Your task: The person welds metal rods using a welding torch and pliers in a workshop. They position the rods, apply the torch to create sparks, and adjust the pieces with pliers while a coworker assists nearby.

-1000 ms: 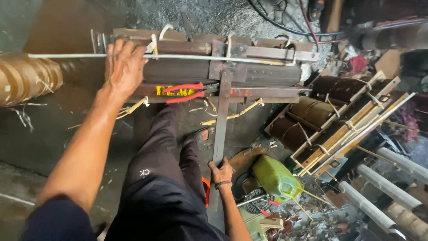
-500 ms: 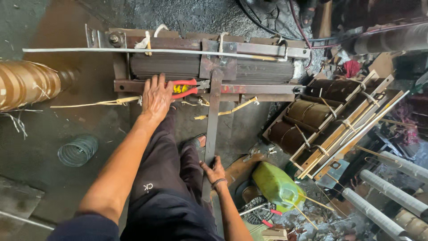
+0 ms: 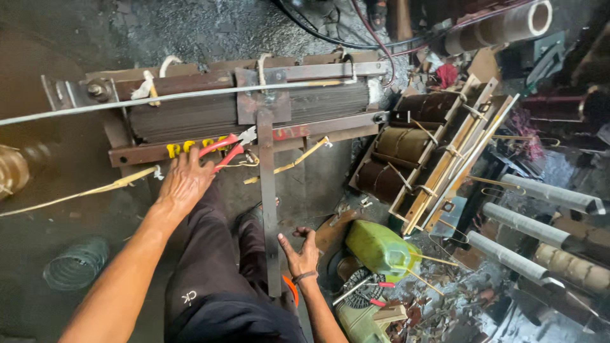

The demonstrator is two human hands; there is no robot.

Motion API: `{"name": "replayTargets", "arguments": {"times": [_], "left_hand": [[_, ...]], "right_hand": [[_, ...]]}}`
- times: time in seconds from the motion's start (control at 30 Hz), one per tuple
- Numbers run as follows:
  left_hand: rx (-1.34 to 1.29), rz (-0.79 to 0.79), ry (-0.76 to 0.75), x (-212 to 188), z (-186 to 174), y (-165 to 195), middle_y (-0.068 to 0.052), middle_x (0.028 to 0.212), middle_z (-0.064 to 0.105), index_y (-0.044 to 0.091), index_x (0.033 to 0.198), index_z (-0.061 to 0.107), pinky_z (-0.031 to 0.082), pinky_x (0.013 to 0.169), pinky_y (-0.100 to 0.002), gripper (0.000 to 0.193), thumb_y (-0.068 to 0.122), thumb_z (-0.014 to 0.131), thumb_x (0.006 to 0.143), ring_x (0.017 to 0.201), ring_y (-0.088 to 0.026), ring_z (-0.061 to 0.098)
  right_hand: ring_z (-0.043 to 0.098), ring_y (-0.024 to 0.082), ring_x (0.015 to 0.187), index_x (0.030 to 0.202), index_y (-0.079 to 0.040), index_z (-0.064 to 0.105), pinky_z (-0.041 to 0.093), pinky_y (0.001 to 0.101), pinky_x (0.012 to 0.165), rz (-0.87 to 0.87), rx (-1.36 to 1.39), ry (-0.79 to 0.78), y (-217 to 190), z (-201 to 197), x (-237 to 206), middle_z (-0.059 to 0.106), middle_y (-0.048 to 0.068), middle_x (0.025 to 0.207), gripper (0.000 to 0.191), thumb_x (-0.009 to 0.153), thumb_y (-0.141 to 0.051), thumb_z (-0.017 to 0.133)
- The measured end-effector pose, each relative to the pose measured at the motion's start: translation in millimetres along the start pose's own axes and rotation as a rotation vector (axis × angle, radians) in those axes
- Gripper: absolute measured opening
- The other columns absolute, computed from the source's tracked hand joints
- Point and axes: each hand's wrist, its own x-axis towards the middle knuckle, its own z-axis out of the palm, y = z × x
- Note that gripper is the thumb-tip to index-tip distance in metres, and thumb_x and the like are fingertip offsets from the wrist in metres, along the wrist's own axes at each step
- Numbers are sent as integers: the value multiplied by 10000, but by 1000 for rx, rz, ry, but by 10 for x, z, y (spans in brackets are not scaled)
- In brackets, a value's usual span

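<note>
My left hand (image 3: 187, 179) reaches forward, its fingers spread on the rusty lower bar of a laminated transformer core (image 3: 254, 111). Its fingertips touch the red handles of a pair of pliers (image 3: 223, 151) lying on that bar. My right hand (image 3: 302, 253) hangs open, palm up, just right of a long flat steel strip (image 3: 268, 203) that runs from the core down toward my legs. It holds nothing. A thin metal rod (image 3: 159, 98) lies across the top of the core.
Wooden-framed brown coils (image 3: 413, 152) lean at the right. A green plastic jug (image 3: 380, 249) and red-handled tools lie near my right hand. Grey tubes (image 3: 534, 190) lie far right, a wire coil (image 3: 75, 263) lower left, and a brown winding (image 3: 13, 170) at the left edge.
My left hand has drawn back from the top of the core to the lower bar by the pliers. My right hand has let go of the steel strip and opened.
</note>
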Motion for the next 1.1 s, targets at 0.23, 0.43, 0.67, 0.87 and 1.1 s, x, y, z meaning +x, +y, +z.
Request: {"name": "replayTargets", "arguments": {"times": [0.23, 0.43, 0.67, 0.87, 1.1], "left_hand": [[297, -32, -59, -188, 326, -202, -197, 1367, 568, 77, 1035, 706, 486, 971, -436, 228, 199, 615, 864, 1180, -327, 587], [-625, -280, -96, -1294, 572, -69, -240, 1168, 540, -5, 1140, 625, 486, 932, -499, 308, 242, 613, 956, 1077, -423, 570], [-1019, -157, 210, -1912, -47, 1456, -300, 1324, 479, -80, 1345, 482, 460, 984, -478, 512, 116, 617, 891, 1188, -479, 525], [-761, 181, 227, -934, -1114, 692, -122, 1151, 728, 94, 962, 743, 481, 909, -459, 179, 223, 740, 839, 1050, -295, 662], [182, -139, 254, -223, -1300, -1485, -88, 1165, 690, 71, 1161, 715, 482, 975, -393, 308, 314, 737, 974, 1093, -253, 633]], "right_hand": [[689, 294, 877, 1100, -72, 624, 527, 388, 796, 55, -40, -162, -419, -101, -3, 729, 125, 982, 568, 784, -502, 817], [661, 267, 838, 1125, -82, 619, 520, 357, 799, 99, -10, -374, -721, 2, -344, 700, 131, 918, 541, 813, -477, 818], [609, 168, 1135, 1319, -41, 511, 490, 326, 999, 119, 623, -660, -761, 402, -604, 635, 69, 1196, 543, 923, -341, 731], [681, 175, 987, 1268, -33, 579, 561, 308, 864, 58, 596, -610, -447, -404, 420, 690, 84, 1117, 399, 979, -307, 603], [642, 316, 808, 1079, -72, 524, 478, 468, 748, -590, -824, 213, -1181, -2077, 2560, 638, 131, 933, 442, 780, -296, 760]]}}
